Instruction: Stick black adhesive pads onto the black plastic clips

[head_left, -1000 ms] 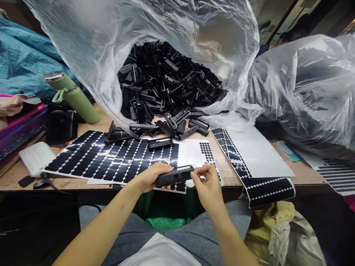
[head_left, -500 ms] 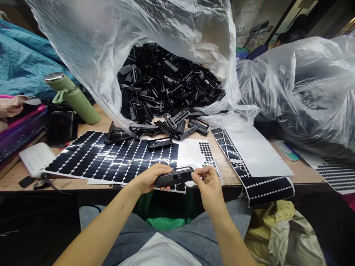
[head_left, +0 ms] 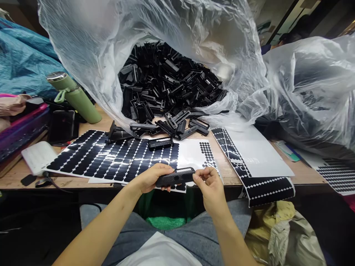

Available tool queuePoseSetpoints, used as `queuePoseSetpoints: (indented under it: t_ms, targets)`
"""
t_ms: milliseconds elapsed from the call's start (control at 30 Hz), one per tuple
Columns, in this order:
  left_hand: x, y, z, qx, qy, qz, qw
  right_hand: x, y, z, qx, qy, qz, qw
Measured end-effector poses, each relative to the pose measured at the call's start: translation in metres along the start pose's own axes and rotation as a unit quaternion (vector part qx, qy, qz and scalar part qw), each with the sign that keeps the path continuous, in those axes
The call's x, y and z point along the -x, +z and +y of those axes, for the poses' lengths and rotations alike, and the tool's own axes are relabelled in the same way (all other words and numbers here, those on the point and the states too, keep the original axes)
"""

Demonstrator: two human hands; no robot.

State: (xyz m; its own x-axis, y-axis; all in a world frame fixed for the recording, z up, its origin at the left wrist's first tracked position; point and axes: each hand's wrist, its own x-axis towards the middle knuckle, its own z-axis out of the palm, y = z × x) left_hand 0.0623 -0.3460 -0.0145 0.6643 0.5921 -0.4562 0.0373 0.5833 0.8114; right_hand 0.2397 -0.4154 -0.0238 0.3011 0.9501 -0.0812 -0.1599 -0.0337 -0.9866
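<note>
The black casing [head_left: 176, 178], clasped in the left grip [head_left: 149, 178], is best kept steady; right grip [head_left: 212, 184] pinched at its end (contents unclear).

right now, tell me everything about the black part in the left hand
The black part is long, narrow and plastic-looking, with a textured side and a pale slot or strip, unclear which, on top. It is held near the front edge of the table, right end slightly higher. The left hand grips one end; the right hand is at the other.
</note>
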Motion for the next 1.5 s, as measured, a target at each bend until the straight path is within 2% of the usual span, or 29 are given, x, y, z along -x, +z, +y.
queuePoseSetpoints:
  t_ms: [267,667,833,933,1000,1033,1100,1133,1200,1233,1300,1367,1433,1500]
  targets:
    - [0.001,0.003,0.002,-0.002,-0.003,0.008,1.0,0.002,0.001,-0.001,0.027,-0.004,0.008,1.0]
    - [0.001,0.002,0.002,-0.003,-0.002,0.006,1.0,0.005,0.005,0.001,0.076,-0.052,0.026,0.995]
    - [0.0,0.002,0.0,-0.008,0.006,-0.001,1.0,0.008,0.008,0.002,0.123,-0.066,0.048,0.989]
    - [0.004,0.007,-0.002,-0.02,0.015,-0.015,1.0,0.007,0.009,0.004,0.158,-0.077,0.089,0.98]
    - [0.006,0.008,0.0,-0.057,0.028,-0.011,0.998,0.003,0.008,0.005,0.178,-0.066,0.116,0.975]
    - [0.006,0.006,0.002,-0.094,0.048,0.008,0.994,0.0,0.006,0.006,0.18,-0.058,0.123,0.974]
    - [0.003,-0.005,0.01,-0.204,0.123,0.1,0.966,-0.008,0.001,0.007,0.175,-0.053,0.13,0.974]
    - [-0.001,-0.015,0.015,-0.269,0.171,0.164,0.934,-0.012,-0.002,0.008,0.175,-0.057,0.133,0.974]
    - [-0.014,-0.041,0.025,-0.392,0.248,0.279,0.841,-0.02,-0.009,0.009,0.197,-0.066,0.125,0.97]
    - [-0.021,-0.055,0.03,-0.438,0.272,0.31,0.799,-0.023,-0.012,0.01,0.218,-0.065,0.109,0.968]
    - [-0.035,-0.083,0.035,-0.517,0.28,0.299,0.752,-0.027,-0.015,0.014,0.266,-0.058,0.044,0.961]
    - [-0.045,-0.102,0.036,-0.572,0.247,0.258,0.739,-0.027,-0.013,0.021,0.301,-0.061,-0.031,0.951]
    - [-0.049,-0.109,0.035,-0.592,0.216,0.239,0.738,-0.024,-0.008,0.03,0.329,-0.078,-0.061,0.939]
    - [-0.045,-0.103,0.034,-0.572,0.216,0.255,0.749,-0.019,-0.001,0.038,0.359,-0.094,-0.041,0.928]
